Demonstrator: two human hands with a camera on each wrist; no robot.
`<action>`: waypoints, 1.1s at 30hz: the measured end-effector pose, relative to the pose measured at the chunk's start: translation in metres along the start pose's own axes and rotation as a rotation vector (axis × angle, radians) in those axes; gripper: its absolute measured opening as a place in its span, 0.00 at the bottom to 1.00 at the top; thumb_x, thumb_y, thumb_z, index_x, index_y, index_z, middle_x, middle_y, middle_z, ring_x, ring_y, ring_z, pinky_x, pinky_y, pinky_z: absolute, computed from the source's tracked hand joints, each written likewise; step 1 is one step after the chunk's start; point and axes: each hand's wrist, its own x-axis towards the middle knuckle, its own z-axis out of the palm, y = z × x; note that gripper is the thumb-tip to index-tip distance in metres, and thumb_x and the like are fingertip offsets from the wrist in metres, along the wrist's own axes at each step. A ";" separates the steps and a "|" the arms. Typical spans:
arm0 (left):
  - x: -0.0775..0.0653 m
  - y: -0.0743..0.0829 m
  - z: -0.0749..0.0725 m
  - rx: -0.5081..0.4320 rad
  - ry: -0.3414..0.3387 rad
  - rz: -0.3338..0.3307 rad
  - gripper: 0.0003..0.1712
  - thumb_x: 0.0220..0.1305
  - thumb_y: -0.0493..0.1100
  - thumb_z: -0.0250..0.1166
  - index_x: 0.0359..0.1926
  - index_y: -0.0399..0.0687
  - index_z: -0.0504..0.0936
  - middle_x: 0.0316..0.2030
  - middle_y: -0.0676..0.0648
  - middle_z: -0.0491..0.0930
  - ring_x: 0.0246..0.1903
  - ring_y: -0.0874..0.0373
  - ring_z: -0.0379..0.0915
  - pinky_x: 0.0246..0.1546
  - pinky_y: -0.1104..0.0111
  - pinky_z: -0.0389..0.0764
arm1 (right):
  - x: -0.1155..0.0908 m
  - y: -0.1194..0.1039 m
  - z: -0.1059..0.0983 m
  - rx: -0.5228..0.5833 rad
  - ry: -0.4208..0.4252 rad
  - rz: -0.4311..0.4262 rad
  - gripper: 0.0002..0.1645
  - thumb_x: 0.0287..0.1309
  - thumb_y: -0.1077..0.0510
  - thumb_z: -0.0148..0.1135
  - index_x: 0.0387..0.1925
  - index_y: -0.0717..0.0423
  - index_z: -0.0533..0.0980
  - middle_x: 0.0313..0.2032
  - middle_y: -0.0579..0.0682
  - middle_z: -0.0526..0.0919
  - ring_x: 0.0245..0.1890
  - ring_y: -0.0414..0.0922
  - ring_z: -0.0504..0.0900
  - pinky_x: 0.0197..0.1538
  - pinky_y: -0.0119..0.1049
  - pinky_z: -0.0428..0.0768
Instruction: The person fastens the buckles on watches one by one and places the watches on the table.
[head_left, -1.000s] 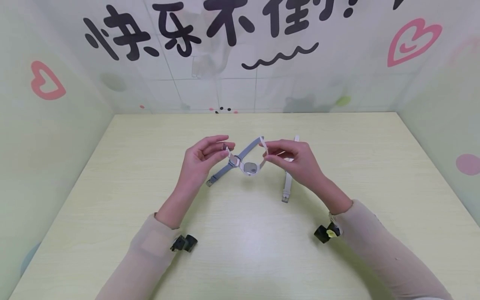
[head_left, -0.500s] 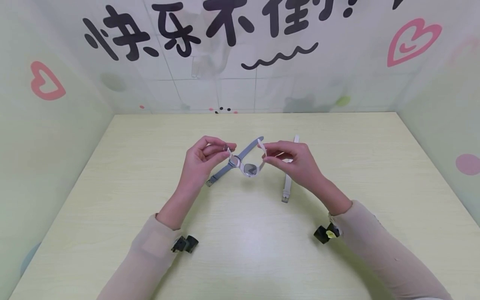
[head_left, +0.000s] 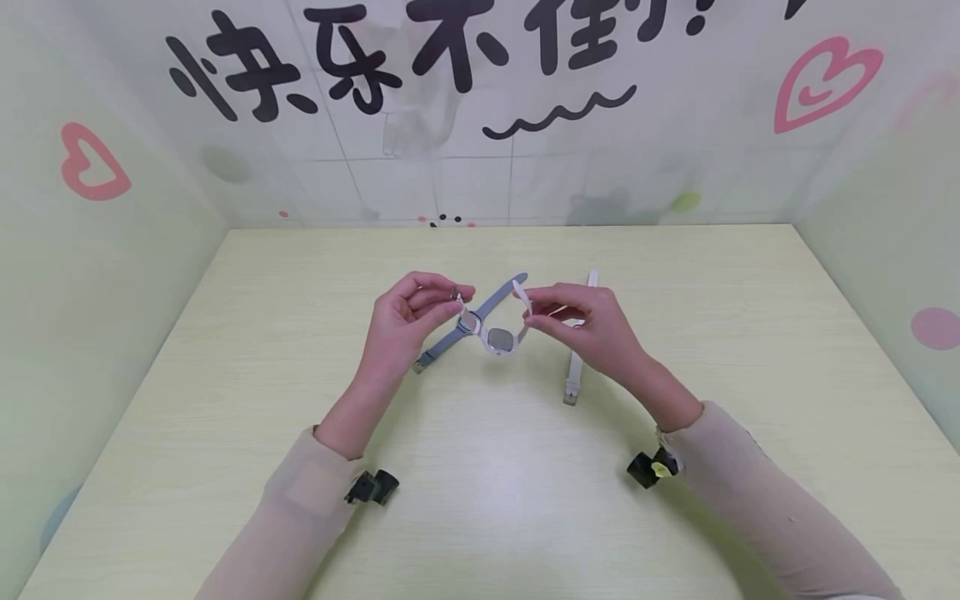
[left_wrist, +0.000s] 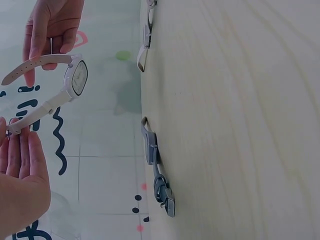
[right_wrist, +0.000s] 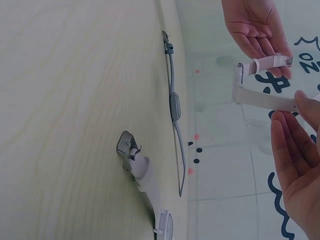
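Between my two hands a white wristwatch (head_left: 500, 340) hangs above the table, its strap unfastened and bent into a U. My left hand (head_left: 401, 323) pinches the buckle end of the strap between thumb and fingers. The other strap end, with the holes, is pinched by my right hand (head_left: 588, 321). The watch dial (left_wrist: 79, 78) shows in the left wrist view. Behind and below it a blue-grey wristwatch (head_left: 447, 340) lies slantwise on the table. A second white watch (head_left: 573, 377) lies under my right hand, which hides its middle.
The pale wooden table (head_left: 495, 500) ends at a printed backdrop (head_left: 465, 187) with black characters. Side panels rise at left and right. Small black cameras (head_left: 372, 487) sit at both sleeve cuffs.
The held white watch has tilted slightly, and its free strap end has shifted a little left. Both hands have moved only slightly; the two watches on the table stay put.
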 end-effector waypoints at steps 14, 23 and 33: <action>0.000 0.002 0.003 0.018 0.003 -0.005 0.09 0.65 0.32 0.65 0.45 0.45 0.79 0.40 0.60 0.88 0.45 0.63 0.86 0.54 0.70 0.83 | -0.002 0.002 0.002 0.001 -0.011 -0.025 0.18 0.55 0.69 0.70 0.49 0.64 0.83 0.37 0.56 0.89 0.37 0.36 0.85 0.42 0.30 0.87; 0.000 0.002 0.004 0.022 -0.003 -0.001 0.10 0.65 0.32 0.65 0.46 0.44 0.79 0.41 0.60 0.88 0.45 0.62 0.86 0.53 0.71 0.84 | -0.002 0.002 0.003 -0.019 -0.024 -0.034 0.18 0.55 0.68 0.71 0.49 0.63 0.83 0.37 0.54 0.89 0.36 0.41 0.86 0.42 0.30 0.87; 0.000 0.003 0.007 0.030 -0.012 0.010 0.10 0.65 0.31 0.65 0.46 0.42 0.79 0.40 0.61 0.88 0.45 0.63 0.86 0.53 0.71 0.84 | -0.002 0.002 0.004 -0.033 -0.035 -0.040 0.19 0.54 0.67 0.71 0.50 0.61 0.84 0.37 0.53 0.89 0.36 0.43 0.87 0.42 0.31 0.87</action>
